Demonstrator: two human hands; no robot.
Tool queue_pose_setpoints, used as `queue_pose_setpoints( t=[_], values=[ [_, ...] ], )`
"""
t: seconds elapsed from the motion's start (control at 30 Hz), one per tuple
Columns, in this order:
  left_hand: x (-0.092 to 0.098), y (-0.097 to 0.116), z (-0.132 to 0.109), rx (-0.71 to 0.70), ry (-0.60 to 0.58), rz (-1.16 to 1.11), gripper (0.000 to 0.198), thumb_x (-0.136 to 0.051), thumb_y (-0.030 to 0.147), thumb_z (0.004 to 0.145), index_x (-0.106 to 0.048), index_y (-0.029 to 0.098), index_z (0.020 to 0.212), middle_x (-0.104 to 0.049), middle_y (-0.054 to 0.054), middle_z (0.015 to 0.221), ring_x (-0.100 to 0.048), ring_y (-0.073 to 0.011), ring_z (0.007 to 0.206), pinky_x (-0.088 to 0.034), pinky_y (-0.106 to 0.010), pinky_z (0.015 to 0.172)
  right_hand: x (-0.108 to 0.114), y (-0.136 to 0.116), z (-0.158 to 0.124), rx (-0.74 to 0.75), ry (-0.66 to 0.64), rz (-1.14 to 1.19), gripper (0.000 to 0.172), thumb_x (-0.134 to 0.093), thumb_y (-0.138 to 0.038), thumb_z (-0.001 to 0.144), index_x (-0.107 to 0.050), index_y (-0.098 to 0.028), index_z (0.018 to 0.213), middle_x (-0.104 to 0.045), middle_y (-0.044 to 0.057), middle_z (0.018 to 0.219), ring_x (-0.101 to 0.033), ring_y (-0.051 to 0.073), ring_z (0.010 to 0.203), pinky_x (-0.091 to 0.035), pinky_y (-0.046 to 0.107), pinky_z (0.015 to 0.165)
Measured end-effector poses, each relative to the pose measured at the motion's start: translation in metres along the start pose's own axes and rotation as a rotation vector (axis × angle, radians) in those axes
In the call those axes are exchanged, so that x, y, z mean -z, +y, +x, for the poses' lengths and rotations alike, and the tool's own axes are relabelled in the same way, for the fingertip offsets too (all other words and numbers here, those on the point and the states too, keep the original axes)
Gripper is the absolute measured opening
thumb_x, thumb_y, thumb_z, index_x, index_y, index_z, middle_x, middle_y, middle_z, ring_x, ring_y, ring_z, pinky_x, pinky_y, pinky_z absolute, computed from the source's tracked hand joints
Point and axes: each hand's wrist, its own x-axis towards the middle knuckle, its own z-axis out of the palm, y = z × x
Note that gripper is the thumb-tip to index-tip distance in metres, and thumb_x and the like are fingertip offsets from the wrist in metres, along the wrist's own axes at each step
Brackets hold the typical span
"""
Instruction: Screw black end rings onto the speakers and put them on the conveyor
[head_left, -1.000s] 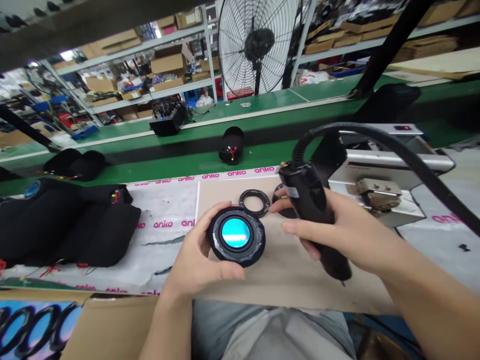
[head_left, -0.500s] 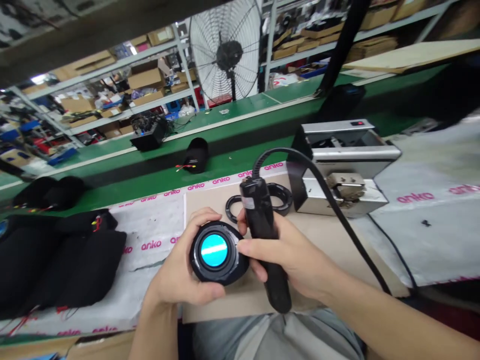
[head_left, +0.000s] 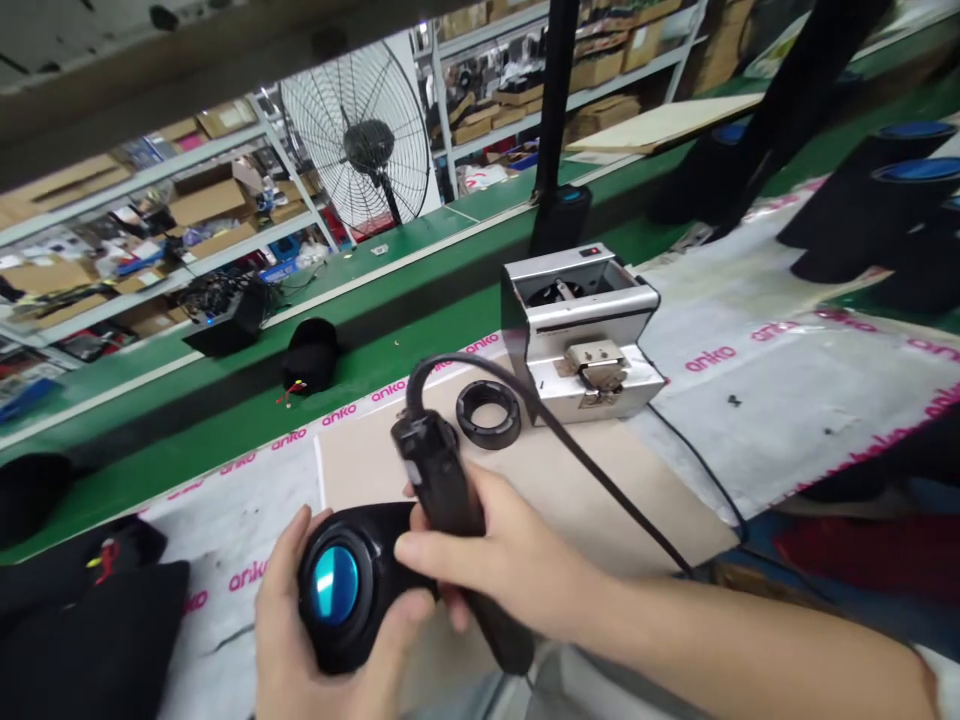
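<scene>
My left hand is wrapped round a black rounded speaker part with a shiny blue disc on its front. The disc faces up and to the left. In my right hand lies a black electric screwdriver, slanted, its corded end pointing away from me. That hand's thumb rests against the right side of the speaker part. A cable arches from the screwdriver over to the right. On the cardboard beyond my hands lies a black ring.
A silver metal machine with an open top stands behind the cardboard. Black fabric-covered pieces with red wires lie at left, and another sits on the green bench. Dark cylinders with blue tops stand at far right.
The view has swung to the right. The speaker part has turned so that its blue disc faces more to the left. Both hands keep their holds.
</scene>
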Motion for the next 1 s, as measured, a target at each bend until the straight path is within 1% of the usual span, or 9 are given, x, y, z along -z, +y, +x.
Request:
queue_pose_setpoints(
  t=[0.07,0.13,0.27,0.37,0.5,0.63,0.77,0.9,1.0],
  values=[
    [-0.008,0.011,0.002,0.025,0.097,0.018,0.079,-0.084,0.063,0.084,-0.055,0.038,0.153,-0.061,-0.008,0.153,-0.048,-0.0447,0.155,-0.026,-0.071,0.136,0.012,-0.012,-0.002,0.014,0.025,-0.102,0.065,-0.083,-0.063,0.075,-0.053,-0.020,0.112,-0.068,0.002,0.105,-0.059,0.006,0.050,-0.046,0.019,0.047],
    [-0.010,0.020,0.004,0.020,0.096,-0.018,0.068,-0.085,0.063,0.083,-0.063,0.035,0.141,-0.064,-0.007,0.149,-0.051,-0.0432,0.153,-0.028,-0.067,0.136,0.027,-0.028,-0.004,0.044,0.139,-0.278,0.064,-0.081,-0.063,0.076,-0.056,-0.021,0.116,-0.069,0.004,0.109,-0.059,0.007,0.050,-0.048,0.023,0.048],
    [-0.005,0.028,0.015,-0.032,-0.114,-0.126,0.063,-0.089,0.058,0.081,-0.067,0.036,0.135,-0.070,-0.005,0.144,-0.063,-0.0402,0.140,-0.052,-0.057,0.118,0.054,-0.054,-0.001,0.059,0.438,-0.718,0.065,-0.084,-0.044,0.077,-0.059,-0.025,0.134,-0.069,0.003,0.094,-0.055,0.010,0.055,-0.040,0.023,0.050],
    [0.001,0.024,0.024,-0.100,-0.248,-0.175,0.058,-0.091,0.054,0.081,-0.072,0.037,0.133,-0.073,-0.006,0.138,-0.070,-0.0389,0.128,-0.059,-0.053,0.108,0.067,-0.055,0.009,0.027,0.476,-0.953,0.073,-0.081,-0.031,0.081,-0.057,-0.028,0.150,-0.072,0.007,0.119,-0.055,0.009,0.062,-0.037,0.023,0.054],
    [0.006,0.012,0.032,-0.182,-0.331,-0.206,0.061,-0.092,0.049,0.082,-0.072,0.041,0.140,-0.071,-0.006,0.144,-0.069,-0.0386,0.131,-0.056,-0.054,0.112,0.072,-0.043,0.024,-0.012,0.468,-1.127,0.071,-0.077,-0.029,0.084,-0.059,-0.028,0.153,-0.066,0.009,0.144,-0.060,0.011,0.073,-0.039,0.024,0.060],
    [0.000,0.013,0.026,-0.139,-0.234,-0.149,0.090,-0.099,0.048,0.075,-0.060,0.044,0.155,-0.070,-0.006,0.144,-0.067,-0.0389,0.132,-0.055,-0.055,0.112,0.074,-0.033,0.034,-0.024,0.536,-1.203,0.068,-0.075,-0.028,0.085,-0.061,-0.026,0.151,-0.074,0.008,0.128,-0.064,0.016,0.080,-0.039,0.025,0.066],
    [-0.011,0.025,0.018,-0.139,-0.113,-0.128,0.065,-0.089,0.027,0.085,-0.066,0.037,0.145,-0.073,-0.005,0.137,-0.068,-0.0309,0.129,-0.055,-0.047,0.111,0.076,-0.031,0.031,-0.037,0.587,-1.205,0.066,-0.072,-0.036,0.087,-0.059,-0.027,0.151,-0.077,0.007,0.115,-0.060,0.013,0.061,-0.041,0.027,0.061],
    [-0.008,0.028,0.024,-0.241,-0.240,-0.214,0.059,-0.086,0.023,0.090,-0.067,0.043,0.141,-0.071,0.000,0.139,-0.067,-0.0256,0.129,-0.054,-0.038,0.108,0.069,-0.043,0.009,-0.025,0.623,-1.158,0.074,-0.074,-0.062,0.081,-0.058,-0.027,0.144,-0.072,0.001,0.074,-0.064,0.020,0.055,-0.042,0.028,0.055],
    [-0.003,0.024,0.035,-0.255,-0.391,-0.324,0.063,-0.091,0.028,0.088,-0.066,0.046,0.144,-0.072,0.002,0.141,-0.067,-0.0247,0.129,-0.053,-0.036,0.110,0.055,-0.057,-0.011,0.043,0.520,-1.036,0.091,-0.079,-0.076,0.071,-0.057,-0.033,0.148,-0.065,-0.003,0.060,-0.065,0.021,0.056,-0.047,0.027,0.053]
  ],
)
